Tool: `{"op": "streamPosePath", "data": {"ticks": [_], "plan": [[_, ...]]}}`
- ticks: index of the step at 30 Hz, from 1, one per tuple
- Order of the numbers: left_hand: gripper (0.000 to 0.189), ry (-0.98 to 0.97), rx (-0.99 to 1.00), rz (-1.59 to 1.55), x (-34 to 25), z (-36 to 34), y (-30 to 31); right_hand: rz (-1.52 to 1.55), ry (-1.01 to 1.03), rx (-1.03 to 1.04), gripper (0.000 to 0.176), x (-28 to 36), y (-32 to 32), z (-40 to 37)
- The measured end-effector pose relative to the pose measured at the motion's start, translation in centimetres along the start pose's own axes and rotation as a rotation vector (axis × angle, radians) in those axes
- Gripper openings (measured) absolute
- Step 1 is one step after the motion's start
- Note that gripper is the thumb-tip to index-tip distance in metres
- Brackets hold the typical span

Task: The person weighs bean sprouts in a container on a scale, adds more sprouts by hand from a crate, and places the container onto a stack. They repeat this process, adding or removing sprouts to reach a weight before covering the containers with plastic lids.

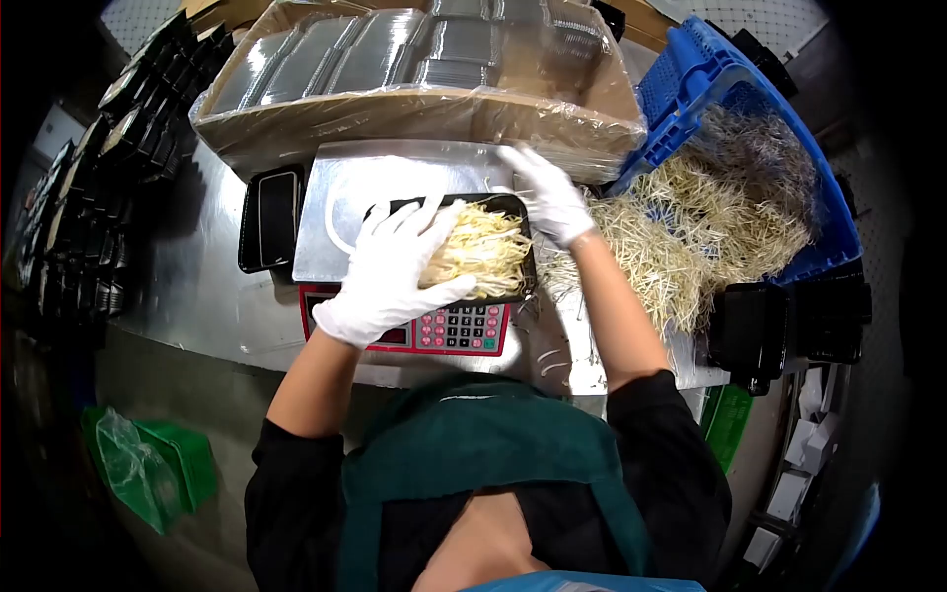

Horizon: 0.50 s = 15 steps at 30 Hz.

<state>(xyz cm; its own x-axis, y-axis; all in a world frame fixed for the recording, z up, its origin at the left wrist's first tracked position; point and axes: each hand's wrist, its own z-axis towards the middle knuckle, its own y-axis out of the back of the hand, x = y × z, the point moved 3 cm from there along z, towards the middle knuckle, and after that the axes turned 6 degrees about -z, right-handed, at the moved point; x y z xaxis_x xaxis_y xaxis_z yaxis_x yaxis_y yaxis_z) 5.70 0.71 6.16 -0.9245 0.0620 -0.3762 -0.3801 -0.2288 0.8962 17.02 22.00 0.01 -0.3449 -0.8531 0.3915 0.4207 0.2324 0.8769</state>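
Bean sprouts [488,252] fill the right part of a black tray [530,266], which rests on the metal plate of a scale [326,212] with a red keypad front. My left hand [395,261], in a white glove, lies spread over the tray's left part and the edge of the sprouts; its fingers are apart. At the tray's upper right corner is my right hand [550,200], also gloved, with its fingers stretched out and slightly blurred. Nothing shows in its grasp. A loose heap of sprouts [681,247] spreads to its right.
Behind the scale stands a plastic-lined box [414,118] of clear lids. A blue crate [838,217] lies tipped at the right, with black trays [752,331] in front. An empty black tray [269,219] sits left of the scale; stacked black trays [89,217] rise at far left.
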Motion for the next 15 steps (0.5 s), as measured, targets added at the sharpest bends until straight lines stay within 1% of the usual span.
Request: {"op": "streamPosePath", "data": {"ticks": [1, 2, 3, 5, 6, 7, 8, 9, 10, 11, 12, 13, 14, 15], "plan": [[0.077, -0.01, -0.012, 0.024, 0.4, -0.5, 0.1, 0.223, 0.005, 0.018, 0.056, -0.4, -2.3, 1.3], [0.074, -0.024, -0.05, 0.042, 1.0, -1.3, 0.5, 0.022, 0.129, 0.057, 0.051, 0.9, -3.1, 1.3], [0.075, -0.002, -0.04, -0.042, 1.4, -1.8, 1.4, -0.18, 0.25, 0.093, 0.046, 2.1, -3.7, 0.6], [0.079, 0.06, -0.056, -0.01, 3.2, -3.8, 2.5, -0.344, 0.379, -0.001, 0.042, 2.9, -2.5, -0.9], [0.081, 0.082, -0.029, 0.058, 3.8, -4.5, 3.0, -0.136, 0.349, -0.04, 0.04, 1.8, -1.1, -1.9], [0.084, 0.112, -0.006, 0.124, 4.2, -4.9, 3.4, -0.22, 0.074, 0.188, 0.043, 0.6, 0.4, -3.0], [0.087, 0.113, -0.013, 0.116, 4.6, -5.0, 3.4, -0.415, -0.203, 0.579, 0.047, 0.5, 2.9, -2.1], [0.086, 0.126, 0.025, 0.129, 4.2, -4.5, 3.5, -0.619, -0.139, 0.73, 0.049, -1.7, 3.7, -2.6], [0.085, 0.114, 0.022, 0.041, 4.2, -3.9, 3.1, -0.561, -0.222, 0.568, 0.051, -2.6, 5.1, -1.8], [0.084, 0.101, 0.012, -0.045, 4.1, -3.2, 2.8, -0.561, -0.295, 0.481, 0.041, 0.9, 8.4, 1.0], [0.083, 0.071, 0.031, -0.083, 3.9, -2.5, 2.3, -0.479, -0.251, 0.123, 0.037, 0.1, 8.6, 2.7], [0.083, 0.078, 0.049, -0.079, 3.5, -2.1, 1.9, -0.418, -0.116, -0.155, 0.034, 0.6, 9.0, 5.3], [0.084, 0.08, 0.086, -0.084, 3.1, -1.5, 1.6, -0.514, 0.141, -0.216, 0.035, -0.6, 8.6, 8.5], [0.085, 0.081, 0.126, -0.088, 2.8, -1.0, 1.4, -0.239, -0.183, 0.069, 0.036, 1.3, 9.0, 11.4]]}}
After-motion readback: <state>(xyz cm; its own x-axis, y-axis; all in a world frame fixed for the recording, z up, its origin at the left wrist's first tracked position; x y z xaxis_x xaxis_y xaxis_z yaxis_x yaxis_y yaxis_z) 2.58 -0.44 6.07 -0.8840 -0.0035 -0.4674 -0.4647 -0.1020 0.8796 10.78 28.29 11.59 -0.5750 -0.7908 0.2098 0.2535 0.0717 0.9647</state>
